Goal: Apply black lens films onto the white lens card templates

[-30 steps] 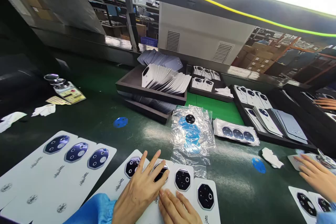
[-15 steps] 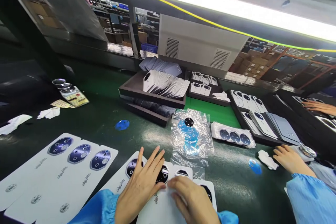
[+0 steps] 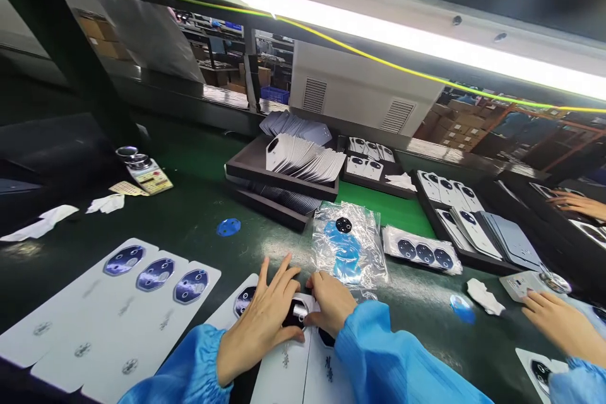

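Both hands meet at the near middle of the dark green, matte table (image 3: 189, 221), over a row of flat white phone back covers (image 3: 288, 366) lying side by side, each with a glossy black octagonal camera plate. The left hand (image 3: 262, 322) lies flat with fingers spread and slack, palm down on one cover, its fingertips at the edge of a camera plate (image 3: 296, 314) that shows a small silver glint. The right hand (image 3: 331, 303) curls in from the right, fingertips pinched narrow against that same plate, touching the left hand's fingers; whether it actually holds anything there cannot be told. Both wrists wear smooth blue sleeves.

Just beyond the hands lies a crinkled clear plastic bag (image 3: 348, 243) with blue round films and one black disc inside. To the near left, three more white covers with bluish mirror-like camera plates (image 3: 156, 274) lie in a row. A loose blue round film (image 3: 228, 227) sits on the table farther left. Far behind, a dark rectangular tray (image 3: 255, 167) holds a fanned stack of thin white covers. At the right edge, another person's hand (image 3: 558, 325) rests near a crumpled white cloth (image 3: 483, 297).
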`<action>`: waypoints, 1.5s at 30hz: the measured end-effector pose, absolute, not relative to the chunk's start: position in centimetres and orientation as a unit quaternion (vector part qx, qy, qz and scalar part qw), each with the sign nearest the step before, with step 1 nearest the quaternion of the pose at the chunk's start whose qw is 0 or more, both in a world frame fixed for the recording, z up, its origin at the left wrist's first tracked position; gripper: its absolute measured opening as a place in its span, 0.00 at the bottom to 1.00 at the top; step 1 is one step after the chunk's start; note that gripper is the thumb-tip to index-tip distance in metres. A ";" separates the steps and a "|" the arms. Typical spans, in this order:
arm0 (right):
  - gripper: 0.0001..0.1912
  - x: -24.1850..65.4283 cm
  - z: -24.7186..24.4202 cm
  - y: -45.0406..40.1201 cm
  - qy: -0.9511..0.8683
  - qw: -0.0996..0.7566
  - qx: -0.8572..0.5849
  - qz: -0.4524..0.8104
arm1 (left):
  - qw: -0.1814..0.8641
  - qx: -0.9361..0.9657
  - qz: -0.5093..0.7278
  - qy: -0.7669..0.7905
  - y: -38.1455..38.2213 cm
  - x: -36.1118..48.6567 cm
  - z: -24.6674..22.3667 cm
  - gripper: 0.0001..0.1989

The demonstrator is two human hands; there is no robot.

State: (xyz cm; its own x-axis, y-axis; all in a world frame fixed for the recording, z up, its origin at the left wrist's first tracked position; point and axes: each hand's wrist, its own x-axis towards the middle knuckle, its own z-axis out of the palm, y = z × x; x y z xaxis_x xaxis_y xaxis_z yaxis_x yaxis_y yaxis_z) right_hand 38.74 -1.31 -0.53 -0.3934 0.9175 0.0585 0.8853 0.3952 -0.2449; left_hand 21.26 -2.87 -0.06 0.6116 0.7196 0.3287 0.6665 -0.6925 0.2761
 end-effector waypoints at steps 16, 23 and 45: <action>0.12 39.7 2.9 -0.8 -0.717 0.129 -0.535 0.429 | 0.362 0.776 0.252 0.451 -2.3 20.9 0.5 0.05; 0.04 39.6 3.4 -1.2 -0.626 0.178 -0.516 0.557 | 0.550 0.639 0.235 0.483 -1.9 21.6 1.8 0.12; 0.05 39.1 3.6 -1.9 -0.608 0.203 -0.551 0.534 | 0.637 0.573 0.266 0.442 -2.1 21.8 2.3 0.21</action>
